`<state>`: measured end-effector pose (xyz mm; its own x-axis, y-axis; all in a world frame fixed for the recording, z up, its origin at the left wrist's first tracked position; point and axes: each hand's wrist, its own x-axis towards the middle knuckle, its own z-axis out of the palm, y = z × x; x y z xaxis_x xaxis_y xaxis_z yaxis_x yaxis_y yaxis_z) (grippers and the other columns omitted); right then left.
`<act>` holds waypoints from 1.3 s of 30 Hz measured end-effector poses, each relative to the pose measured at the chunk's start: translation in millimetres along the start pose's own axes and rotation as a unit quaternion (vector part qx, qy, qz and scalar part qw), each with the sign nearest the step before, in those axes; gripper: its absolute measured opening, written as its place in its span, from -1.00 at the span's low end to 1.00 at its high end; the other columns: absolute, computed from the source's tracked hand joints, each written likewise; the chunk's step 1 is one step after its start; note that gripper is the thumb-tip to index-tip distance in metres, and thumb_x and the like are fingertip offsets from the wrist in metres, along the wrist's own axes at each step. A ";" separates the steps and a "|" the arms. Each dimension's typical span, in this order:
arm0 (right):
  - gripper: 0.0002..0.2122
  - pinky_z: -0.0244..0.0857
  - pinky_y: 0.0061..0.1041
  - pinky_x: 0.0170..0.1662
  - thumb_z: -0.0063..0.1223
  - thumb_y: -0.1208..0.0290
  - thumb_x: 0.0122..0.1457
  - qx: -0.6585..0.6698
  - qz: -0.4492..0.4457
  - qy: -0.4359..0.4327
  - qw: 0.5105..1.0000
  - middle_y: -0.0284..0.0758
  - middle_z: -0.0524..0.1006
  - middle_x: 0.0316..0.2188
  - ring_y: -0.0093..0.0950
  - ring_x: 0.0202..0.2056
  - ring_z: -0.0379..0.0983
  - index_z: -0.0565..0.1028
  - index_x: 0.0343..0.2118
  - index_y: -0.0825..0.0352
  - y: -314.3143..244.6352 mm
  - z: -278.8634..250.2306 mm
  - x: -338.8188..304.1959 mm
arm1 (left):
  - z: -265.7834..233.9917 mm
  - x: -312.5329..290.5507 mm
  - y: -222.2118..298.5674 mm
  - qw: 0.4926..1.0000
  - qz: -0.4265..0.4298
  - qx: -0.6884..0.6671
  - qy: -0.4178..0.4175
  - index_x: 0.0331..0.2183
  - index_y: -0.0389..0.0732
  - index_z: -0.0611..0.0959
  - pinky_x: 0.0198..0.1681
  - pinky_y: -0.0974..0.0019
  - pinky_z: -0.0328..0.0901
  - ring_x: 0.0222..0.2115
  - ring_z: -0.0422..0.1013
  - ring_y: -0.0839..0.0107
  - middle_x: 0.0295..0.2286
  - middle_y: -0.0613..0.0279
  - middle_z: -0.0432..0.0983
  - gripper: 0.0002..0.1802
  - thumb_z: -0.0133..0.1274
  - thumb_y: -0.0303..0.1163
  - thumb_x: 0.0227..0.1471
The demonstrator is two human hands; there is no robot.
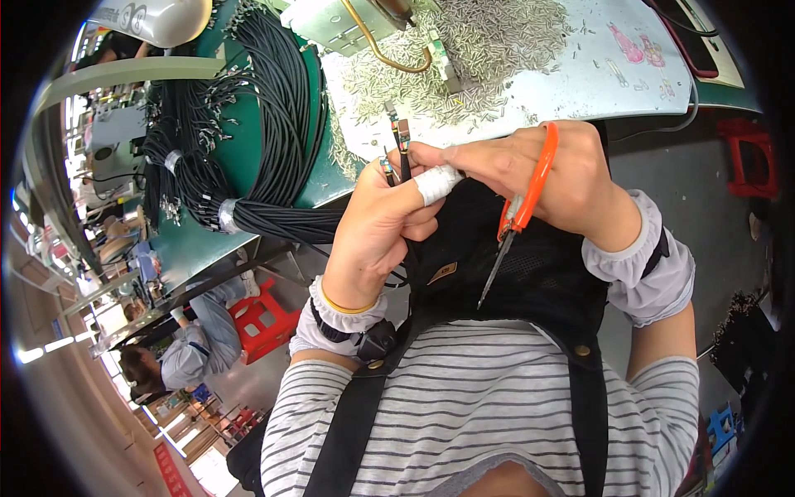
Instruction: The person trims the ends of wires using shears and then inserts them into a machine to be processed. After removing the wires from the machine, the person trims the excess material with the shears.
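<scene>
Several black cables with small metal-ended connectors (pixel 403 137) stick up from my left hand (pixel 377 215), whose fingers are closed around them. White tape wraps its thumb. My right hand (pixel 563 174) reaches across from the right, its fingertips at the cables beside the taped thumb. Orange-handled scissors (pixel 537 178) hang in that same hand, one loop lying over its back and the dark pointed blades (pixel 495 273) slanting down toward my apron. What the right fingertips pinch is partly hidden.
A heap of small metal pieces (pixel 497 50) covers much of the white board (pixel 580 91) ahead, near a machine (pixel 331 25). Tied bundles of black cable (pixel 286 124) lie on the green bench at left. Red stools (pixel 265 319) and a seated person (pixel 186 352) are farther off.
</scene>
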<state>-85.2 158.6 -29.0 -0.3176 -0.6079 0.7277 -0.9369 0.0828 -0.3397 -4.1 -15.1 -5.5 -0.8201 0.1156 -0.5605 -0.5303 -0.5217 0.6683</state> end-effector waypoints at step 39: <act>-0.78 0.23 -0.72 -0.61 -0.01 0.74 -0.15 0.136 0.171 0.160 0.963 -0.12 0.50 -0.34 -0.58 -0.61 0.42 0.38 -0.37 0.42 -26.4 30.2 -14.7 | 18.0 -5.6 -22.3 0.905 0.334 0.248 0.095 -0.37 -0.34 0.44 -0.51 0.64 0.15 -0.55 0.26 0.71 -0.49 0.34 0.38 -0.81 0.00 -0.64 -0.16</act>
<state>-51.4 141.5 -48.7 -0.6697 -0.3037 0.6777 -0.7110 -0.0013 -0.7032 8.5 11.1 -8.5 -0.9661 -0.2581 0.0063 -0.0005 0.0265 0.9996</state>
